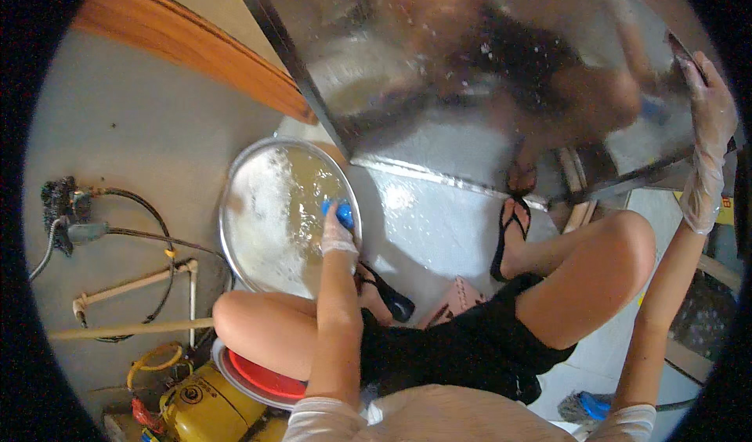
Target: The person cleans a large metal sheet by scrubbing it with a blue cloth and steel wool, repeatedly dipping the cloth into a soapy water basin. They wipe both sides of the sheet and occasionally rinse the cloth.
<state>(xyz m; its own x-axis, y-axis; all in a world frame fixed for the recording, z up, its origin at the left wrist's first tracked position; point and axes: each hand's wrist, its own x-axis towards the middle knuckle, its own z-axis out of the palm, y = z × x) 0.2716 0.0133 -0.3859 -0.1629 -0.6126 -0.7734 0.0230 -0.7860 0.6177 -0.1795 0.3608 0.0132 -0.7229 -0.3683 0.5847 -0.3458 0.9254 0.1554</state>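
My left hand [339, 235], in a clear plastic glove, holds a blue scrubbing sponge or cloth [345, 215] at the right side of a round metal basin [225, 230]. White foam and murky water fill that basin. In front of me leans a large shiny metal panel [446, 107], wet with drops and reflecting my body. My right hand [712, 104], gloved as well, grips the panel's edge at the far right. Part of the left-hand fingers is hidden behind the blue thing.
Wet tiles [423, 213] lie under my black flip-flops [385, 295]. Left are wall hoses [153, 207], a pale pipe [135, 286], a yellow gas cylinder [205, 404] and a red basin [264, 377]. A blue-backed brush [593, 405] lies lower right. Wooden trim [194, 45] runs upper left.
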